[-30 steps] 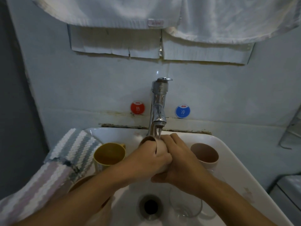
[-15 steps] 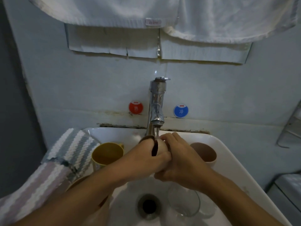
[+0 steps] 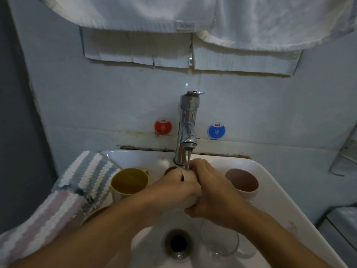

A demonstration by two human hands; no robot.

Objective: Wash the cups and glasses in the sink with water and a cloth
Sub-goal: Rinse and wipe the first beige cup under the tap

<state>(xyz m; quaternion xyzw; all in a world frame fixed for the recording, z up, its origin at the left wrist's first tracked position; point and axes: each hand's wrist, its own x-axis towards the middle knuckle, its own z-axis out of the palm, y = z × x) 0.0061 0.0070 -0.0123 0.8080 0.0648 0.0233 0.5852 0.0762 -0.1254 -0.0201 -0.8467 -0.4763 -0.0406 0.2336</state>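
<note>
— What's going on at the sink [image 3: 270, 182]?

— Both hands are bunched together at the centre of the frame, right under the tap [image 3: 188, 128]. A thin stream of water [image 3: 187, 161] runs down onto them. The left hand [image 3: 177, 187] is wrapped round a pale beige cup [image 3: 188, 176], fingers curled over its side. The right hand [image 3: 210, 190] presses against the same cup from the other side, its fingers curled about it too.

— Any cloth in their hands?

— I can't tell; the fingers cover whatever lies between them. A striped cloth [image 3: 81, 182] — grey, white and pink bands — is draped over the sink's left edge, running toward the lower left of the frame.

— And the other cups?

— A yellow mug [image 3: 129, 183] stands upright left of centre, just beside the striped cloth. A pink cup [image 3: 242, 181] stands upright to the right of the hands, near the basin's right wall. A clear glass [image 3: 220, 242] lies low in the basin, lower centre-right, partly under the right forearm and just beside the drain [image 3: 178, 242]. Something brown and rounded shows under the left forearm; too hidden to name.

— Behind the tap?

— A red sticker [image 3: 162, 127] left of it, a blue sticker [image 3: 216, 130] right of it, both on the wall. White towels [image 3: 193, 18] hang across the top of the frame.
</note>
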